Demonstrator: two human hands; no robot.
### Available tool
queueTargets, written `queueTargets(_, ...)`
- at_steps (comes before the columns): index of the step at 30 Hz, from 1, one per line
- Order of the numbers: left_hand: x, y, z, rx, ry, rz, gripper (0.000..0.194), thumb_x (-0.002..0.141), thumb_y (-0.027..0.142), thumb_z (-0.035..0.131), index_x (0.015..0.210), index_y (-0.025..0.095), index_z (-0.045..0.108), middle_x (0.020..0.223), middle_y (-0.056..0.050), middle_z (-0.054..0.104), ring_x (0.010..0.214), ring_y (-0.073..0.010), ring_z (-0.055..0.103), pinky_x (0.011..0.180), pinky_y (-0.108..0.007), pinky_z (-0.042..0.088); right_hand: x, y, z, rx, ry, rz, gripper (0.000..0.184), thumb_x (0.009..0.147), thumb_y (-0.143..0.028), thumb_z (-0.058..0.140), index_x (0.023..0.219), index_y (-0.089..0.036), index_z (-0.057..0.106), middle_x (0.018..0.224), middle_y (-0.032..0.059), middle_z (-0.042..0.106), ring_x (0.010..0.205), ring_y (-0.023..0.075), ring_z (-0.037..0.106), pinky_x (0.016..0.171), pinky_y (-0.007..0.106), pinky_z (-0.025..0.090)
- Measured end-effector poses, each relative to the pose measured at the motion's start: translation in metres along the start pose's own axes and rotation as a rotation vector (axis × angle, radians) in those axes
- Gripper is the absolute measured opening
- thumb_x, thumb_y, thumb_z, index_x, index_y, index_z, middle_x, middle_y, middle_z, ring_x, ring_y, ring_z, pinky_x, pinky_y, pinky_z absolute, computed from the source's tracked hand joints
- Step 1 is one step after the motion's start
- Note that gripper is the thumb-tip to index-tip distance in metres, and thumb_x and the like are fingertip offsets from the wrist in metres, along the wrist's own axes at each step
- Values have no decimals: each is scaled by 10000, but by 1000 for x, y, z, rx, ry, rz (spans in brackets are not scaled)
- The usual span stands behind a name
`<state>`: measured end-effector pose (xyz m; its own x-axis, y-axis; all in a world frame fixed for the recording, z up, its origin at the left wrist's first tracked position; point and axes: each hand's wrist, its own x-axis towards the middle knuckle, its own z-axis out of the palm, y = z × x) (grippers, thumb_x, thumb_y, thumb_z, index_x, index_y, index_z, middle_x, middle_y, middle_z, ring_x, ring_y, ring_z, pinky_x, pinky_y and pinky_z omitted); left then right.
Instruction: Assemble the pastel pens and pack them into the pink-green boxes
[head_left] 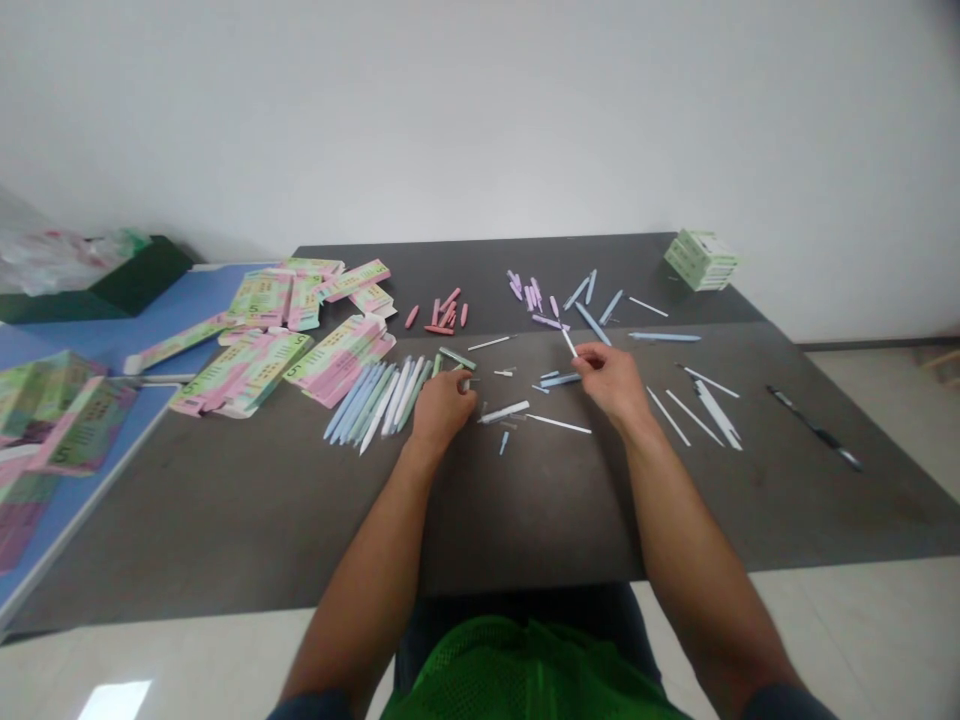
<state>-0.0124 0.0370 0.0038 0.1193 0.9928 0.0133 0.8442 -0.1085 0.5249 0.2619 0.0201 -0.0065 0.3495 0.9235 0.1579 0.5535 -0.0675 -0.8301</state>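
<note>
My right hand (609, 382) pinches a thin white pen refill (568, 341) between thumb and fingers, its far end near the purple pen parts (532, 293). My left hand (444, 410) is closed just right of a row of pale blue, green and white pens (375, 398). What its fingertips hold, if anything, is too small to make out. A green pen piece (457, 357) lies just beyond that hand. Between my hands are a whitish pen barrel (504, 412), another refill (559, 424) and small clear and blue pieces.
Red pen parts (448, 312) lie at the back. Opened pink-and-green cartons (341, 360) are heaped left. Blue barrels (592, 325), more refills (695, 417) and a dark pen (814, 427) lie right. A green box stack (701, 260) stands at the back right corner.
</note>
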Motion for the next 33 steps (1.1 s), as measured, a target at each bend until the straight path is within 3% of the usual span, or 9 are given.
queueTargets(6, -2, 0, 0, 105, -42, -10, 400, 815, 206, 563, 1173, 208, 742, 978, -94, 761, 858, -236, 684, 798, -312, 488, -8, -11, 4, -246, -171, -3, 95, 798, -214, 648, 832, -205, 736, 781, 20, 739, 724, 163, 657, 680, 256, 440)
queueTargets(12, -4, 4, -3, 14, -45, 67, 228, 852, 244, 572, 899, 185, 787, 943, -84, 762, 885, -203, 677, 827, -282, 475, -23, -23, 24, -357, -358, -162, 150, 819, -179, 646, 847, -226, 786, 874, 43, 763, 804, 179, 674, 737, 254, 449)
queueTargets(16, -10, 10, 0, -41, -130, 283, 196, 836, 255, 602, 828, 178, 782, 870, -67, 736, 810, -178, 647, 767, -268, 456, -30, -26, 34, -448, -388, -243, 174, 847, -174, 625, 860, -214, 793, 918, 71, 765, 881, 204, 676, 813, 276, 448)
queueTargets(19, -14, 12, 5, 14, -181, 373, 153, 800, 263, 650, 815, 168, 769, 848, -71, 705, 787, -180, 625, 741, -276, 445, -33, -27, 37, -492, -414, -258, 161, 859, -178, 624, 853, -212, 781, 902, 75, 765, 895, 213, 676, 809, 281, 441)
queueTargets(27, -12, 9, 11, 88, -230, 392, 153, 814, 176, 591, 823, 169, 744, 840, -73, 680, 832, -195, 617, 776, -288, 447, -34, -28, 39, -498, -435, -201, 112, 855, -178, 659, 875, -210, 765, 909, 81, 763, 912, 202, 681, 807, 259, 440)
queueTargets(33, -9, 10, 10, 33, -163, 359, 258, 851, 127, 506, 962, 172, 735, 913, -82, 689, 847, -201, 626, 814, -306, 449, -35, -32, 36, -492, -439, -217, 132, 852, -156, 650, 911, -200, 760, 972, 98, 765, 958, 215, 684, 835, 265, 449)
